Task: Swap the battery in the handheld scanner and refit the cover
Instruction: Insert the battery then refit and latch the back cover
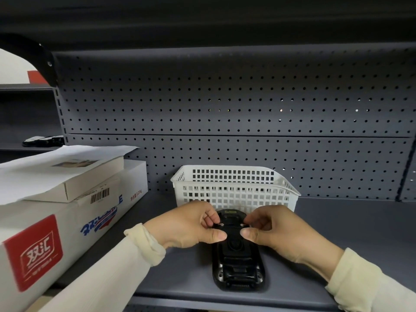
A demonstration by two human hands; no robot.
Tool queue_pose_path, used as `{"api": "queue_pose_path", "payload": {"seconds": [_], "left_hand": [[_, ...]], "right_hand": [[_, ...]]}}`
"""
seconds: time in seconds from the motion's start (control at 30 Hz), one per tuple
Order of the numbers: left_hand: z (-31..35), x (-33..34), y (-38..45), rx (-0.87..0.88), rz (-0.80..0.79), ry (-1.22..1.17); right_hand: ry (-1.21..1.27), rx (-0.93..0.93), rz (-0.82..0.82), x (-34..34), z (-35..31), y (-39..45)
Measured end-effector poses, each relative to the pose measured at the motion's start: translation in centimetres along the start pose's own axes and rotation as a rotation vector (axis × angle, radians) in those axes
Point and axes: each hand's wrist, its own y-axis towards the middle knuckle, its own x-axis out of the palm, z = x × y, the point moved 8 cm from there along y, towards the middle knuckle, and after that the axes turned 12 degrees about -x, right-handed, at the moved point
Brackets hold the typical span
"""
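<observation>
Scanner (238,262) between both hands (186,224)

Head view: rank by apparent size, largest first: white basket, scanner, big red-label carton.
1. Red-label carton, though it is nearest the camera, which inflates it.
2. White basket.
3. Scanner, partly covered by both hands.

Grey metal shelf (337,233) — perforated back panel (225,97) — dim light.
</observation>
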Motion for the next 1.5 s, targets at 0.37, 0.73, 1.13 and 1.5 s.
{"api": "queue_pose_path", "payload": {"seconds": [0.37, 0.73, 1.13, 1.5], "left_hand": [[0.1, 0.2, 0.1, -0.004, -0.046, 0.014], [0.0, 0.2, 0.1, -0.007, -0.038, -0.011], [-0.7, 0.0, -0.2, -0.07, -0.005, -0.05], [0.6, -0.3, -2.0, -0.103, 0.138, -0.009]], "right_hand": [[-0.008, 0.001, 0.004, -0.1, -0.3, 0.0], [0.018, 0.021, -0.007, 0.2, 0.1, 0.0], [-0.03, 0.077, 0.017, 0.1, 0.1, -0.7], [-0.078, 0.247, -0.103, 0.5, -0.7, -1.1]]}}
